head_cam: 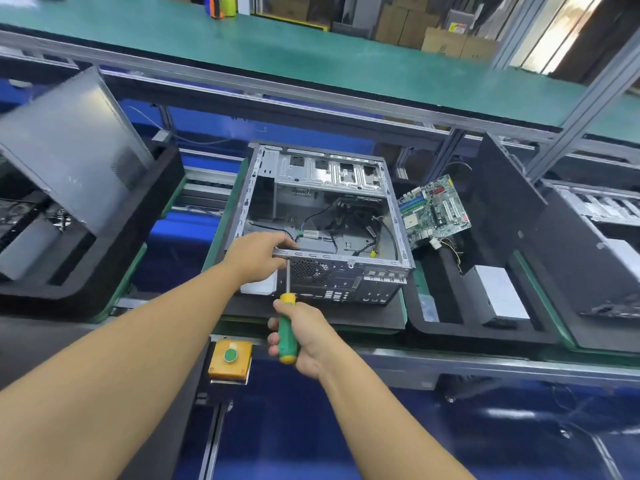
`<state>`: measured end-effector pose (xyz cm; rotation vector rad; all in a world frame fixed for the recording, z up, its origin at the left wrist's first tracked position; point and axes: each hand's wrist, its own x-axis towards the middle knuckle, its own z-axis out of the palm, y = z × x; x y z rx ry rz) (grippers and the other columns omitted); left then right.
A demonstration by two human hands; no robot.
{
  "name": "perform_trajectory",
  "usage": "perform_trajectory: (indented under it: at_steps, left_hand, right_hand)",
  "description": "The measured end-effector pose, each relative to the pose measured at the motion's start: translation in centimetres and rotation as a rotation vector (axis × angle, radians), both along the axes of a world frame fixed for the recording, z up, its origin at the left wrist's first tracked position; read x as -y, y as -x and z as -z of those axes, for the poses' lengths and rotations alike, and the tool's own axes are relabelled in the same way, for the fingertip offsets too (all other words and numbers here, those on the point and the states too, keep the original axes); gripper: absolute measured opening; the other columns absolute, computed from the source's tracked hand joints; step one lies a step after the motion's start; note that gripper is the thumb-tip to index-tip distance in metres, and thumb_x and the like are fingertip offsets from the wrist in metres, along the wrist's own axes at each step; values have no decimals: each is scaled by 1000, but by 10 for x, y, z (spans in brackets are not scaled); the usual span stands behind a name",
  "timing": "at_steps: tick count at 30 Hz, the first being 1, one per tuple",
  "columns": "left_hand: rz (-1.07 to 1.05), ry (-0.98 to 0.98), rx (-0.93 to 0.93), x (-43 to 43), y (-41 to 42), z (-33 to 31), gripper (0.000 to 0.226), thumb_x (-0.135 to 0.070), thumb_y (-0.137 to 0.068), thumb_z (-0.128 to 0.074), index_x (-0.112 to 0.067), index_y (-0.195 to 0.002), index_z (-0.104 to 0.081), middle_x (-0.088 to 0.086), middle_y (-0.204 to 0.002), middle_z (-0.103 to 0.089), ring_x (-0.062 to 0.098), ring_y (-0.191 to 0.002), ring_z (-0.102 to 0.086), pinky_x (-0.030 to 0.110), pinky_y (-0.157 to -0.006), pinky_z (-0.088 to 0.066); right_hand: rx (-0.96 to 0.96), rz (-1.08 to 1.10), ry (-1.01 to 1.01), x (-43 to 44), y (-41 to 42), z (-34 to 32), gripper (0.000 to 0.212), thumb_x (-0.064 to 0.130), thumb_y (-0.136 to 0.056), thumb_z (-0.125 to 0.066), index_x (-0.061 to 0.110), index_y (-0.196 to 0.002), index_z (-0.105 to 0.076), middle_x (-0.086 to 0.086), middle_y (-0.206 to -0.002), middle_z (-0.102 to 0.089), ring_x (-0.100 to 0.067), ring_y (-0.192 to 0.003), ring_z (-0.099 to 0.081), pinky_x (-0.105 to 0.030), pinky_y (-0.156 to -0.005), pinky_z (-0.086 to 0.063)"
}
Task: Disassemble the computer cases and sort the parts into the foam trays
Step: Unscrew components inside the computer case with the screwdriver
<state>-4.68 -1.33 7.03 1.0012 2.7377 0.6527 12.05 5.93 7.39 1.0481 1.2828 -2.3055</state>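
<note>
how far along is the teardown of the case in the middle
Done: the case is open on top and a motherboard leans in the right foam tray. In hand: the left hand grips the case's near rim while the right hand holds the screwdriver against its rear panel. Left: cables and the drive cage inside.

Bright and evenly lit from overhead, with only soft, short shadows inside the computer case (332, 174). Blown out to white at the daylight opening (561, 32) in the upper right. Shows pale sheen on the leaning side panel (69, 140) and streaky reflections on the glossy blue floor (519, 417). Bends straight shelf rails (242, 87) at the edges, wide-angle style. Slightly soft throughout, blurrier toward the corners.
</note>
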Motion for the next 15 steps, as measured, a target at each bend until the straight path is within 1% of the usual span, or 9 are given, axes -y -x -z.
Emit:
perform_trajectory:
  at_steps: [3,5,7,8,9,11,13,14,15]
  left_hand:
    - [-6,5,-8,1,-1,-1,33,-32,-89,-66,-43,-120,-60,-21,-120,-66,10,-111,-60,30,-86,-41]
    - [-2,7,-19,1,-2,-1,34,-31,-89,-66,-44,-120,-60,-21,-119,-66,11,-109,-61,30,-83,-41]
    - [4,18,-39,1,-3,-1,33,-32,-90,-66,-45,-119,-59,-20,-117,-67,12,-108,-61,30,-81,-40]
    - [6,23,-51,1,-2,-1,33,-32,-90,-65,-45,-119,-59,-20,-117,-67,12,-109,-61,31,-82,-41]
    - [7,26,-58,1,-2,0,33,-33,-90,-65,-45,-120,-59,-20,-118,-67,13,-110,-61,32,-84,-43]
    - [-1,17,-55,2,-1,2,34,-34,-89,-66,-44,-121,-59,-20,-118,-67,13,-112,-60,33,-86,-43]
    - [0,4,-52,2,0,3,34,-35,-88,-68,-45,-119,-60,-20,-117,-67,13,-111,-61,32,-84,-42]
    - [3,0,-52,2,1,3,33,-36,-87,-69,-45,-118,-60,-21,-116,-67,12,-110,-61,31,-83,-42]
    - [6,-4,-54,2,1,4,33,-36,-87,-69,-45,-117,-60,-21,-115,-67,12,-110,-61,31,-82,-42]
  right_hand:
    - [10,-104,214,-14,0,-12,34,31,-97,-44,0,-105,-54,-14,-80,-58,-21,-53,-51,-28,-51,-45]
    - [-39,-133,236,-17,-3,-11,38,26,-98,-37,-5,-105,-59,-17,-83,-62,-21,-58,-54,-32,-56,-48]
    - [-80,-103,217,-15,-6,-7,31,22,-101,-37,-1,-100,-59,-13,-82,-63,-19,-60,-56,-32,-58,-50]
    - [-102,-92,162,-12,-7,-3,26,21,-102,-40,3,-97,-58,-10,-82,-63,-19,-60,-57,-32,-58,-51]
    - [-127,-88,33,-9,-8,3,21,21,-103,-45,7,-94,-57,-8,-82,-62,-19,-61,-58,-32,-59,-51]
    - [-147,-113,-395,-4,-10,14,14,24,-98,-54,14,-87,-54,-5,-82,-60,-21,-64,-56,-33,-62,-48]
    - [-133,-129,-774,-4,-15,22,17,30,-93,-56,22,-83,-45,-1,-81,-54,-20,-67,-51,-32,-62,-43]
    - [-134,-130,-831,-4,-15,23,20,32,-93,-56,24,-83,-41,0,-81,-53,-19,-67,-51,-29,-60,-42]
    - [-130,-133,-793,-5,-16,23,20,33,-94,-56,25,-84,-40,1,-82,-53,-17,-64,-54,-25,-55,-42]
